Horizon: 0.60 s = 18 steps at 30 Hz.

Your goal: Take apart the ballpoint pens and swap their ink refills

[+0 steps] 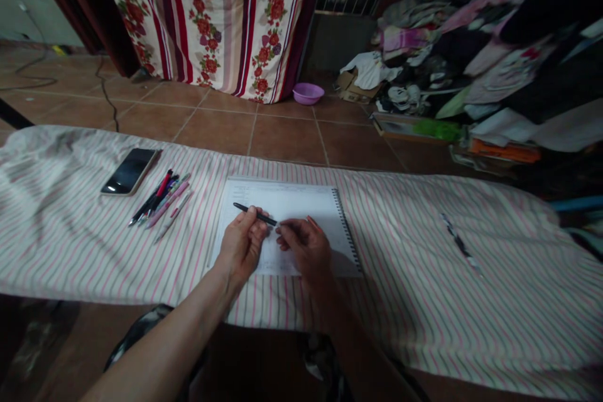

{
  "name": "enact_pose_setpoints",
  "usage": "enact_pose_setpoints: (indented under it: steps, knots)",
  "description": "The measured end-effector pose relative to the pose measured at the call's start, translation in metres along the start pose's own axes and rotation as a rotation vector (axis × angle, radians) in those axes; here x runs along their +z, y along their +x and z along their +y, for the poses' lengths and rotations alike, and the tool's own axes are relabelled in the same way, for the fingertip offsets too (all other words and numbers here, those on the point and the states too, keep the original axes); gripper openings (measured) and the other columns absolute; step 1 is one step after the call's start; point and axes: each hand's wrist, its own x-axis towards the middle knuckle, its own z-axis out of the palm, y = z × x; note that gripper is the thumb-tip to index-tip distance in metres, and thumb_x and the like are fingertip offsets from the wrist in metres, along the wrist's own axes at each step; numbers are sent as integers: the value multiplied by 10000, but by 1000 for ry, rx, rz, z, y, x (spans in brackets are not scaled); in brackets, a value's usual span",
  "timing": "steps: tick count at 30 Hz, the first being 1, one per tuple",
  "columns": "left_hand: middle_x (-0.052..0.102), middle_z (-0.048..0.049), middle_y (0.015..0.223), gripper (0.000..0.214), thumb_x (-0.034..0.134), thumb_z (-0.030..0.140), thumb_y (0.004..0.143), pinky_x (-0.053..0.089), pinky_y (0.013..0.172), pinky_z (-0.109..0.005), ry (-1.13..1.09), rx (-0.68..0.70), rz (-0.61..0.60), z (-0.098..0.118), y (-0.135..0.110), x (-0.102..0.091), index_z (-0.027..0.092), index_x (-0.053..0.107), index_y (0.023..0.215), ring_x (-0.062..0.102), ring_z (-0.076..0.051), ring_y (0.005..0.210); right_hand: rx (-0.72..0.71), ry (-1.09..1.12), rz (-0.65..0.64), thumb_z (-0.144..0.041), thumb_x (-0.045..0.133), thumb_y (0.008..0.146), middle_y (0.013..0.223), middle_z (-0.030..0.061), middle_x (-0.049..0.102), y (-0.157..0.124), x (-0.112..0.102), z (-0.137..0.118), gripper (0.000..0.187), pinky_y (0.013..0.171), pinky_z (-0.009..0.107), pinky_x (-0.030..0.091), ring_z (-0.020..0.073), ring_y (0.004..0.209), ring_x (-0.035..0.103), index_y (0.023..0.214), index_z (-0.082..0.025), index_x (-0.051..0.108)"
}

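My left hand is closed around a black pen, which slants down to the right above the page. At the pen's right end, my right hand pinches with thumb and forefinger; whether it grips the pen's tip or some small part there is hidden. Both hands are over an open spiral notebook, its coil along the right side and faint print or writing on its white page. To the left lies a bunch of pens in black, red and pink. A patterned pen rests alone on the right.
A smartphone lies beyond the pens on the striped cloth covering the table. Past the table's far edge are a floral curtain, a purple basin on the tiled floor and a heap of clothes.
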Motion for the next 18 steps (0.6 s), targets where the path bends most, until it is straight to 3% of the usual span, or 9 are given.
enact_pose_setpoints:
  steps: [5,12,18]
  knots:
    - [567,-22,566,231,437,79,872,433,393,-79,0,-13,-37,0,0,-2,76,576,687,495,-26,401,60,81,-23,-349,676,670,617,2,668,-1,1,-2,207,462,199,494,106,506,610,757,-168,623]
    - [563,-26,580,218,431,69,872,447,411,-70,-23,-55,5,6,-3,2,67,570,704,511,-26,410,147,186,-52,-355,710,636,656,22,684,-2,2,-4,238,490,213,511,110,529,612,751,-159,638]
    - [581,-27,600,220,395,64,885,451,397,-77,-20,-82,17,10,-6,5,71,571,751,506,-24,397,115,208,-66,-342,698,658,686,24,695,-4,2,-2,216,513,237,537,119,544,628,772,-166,646]
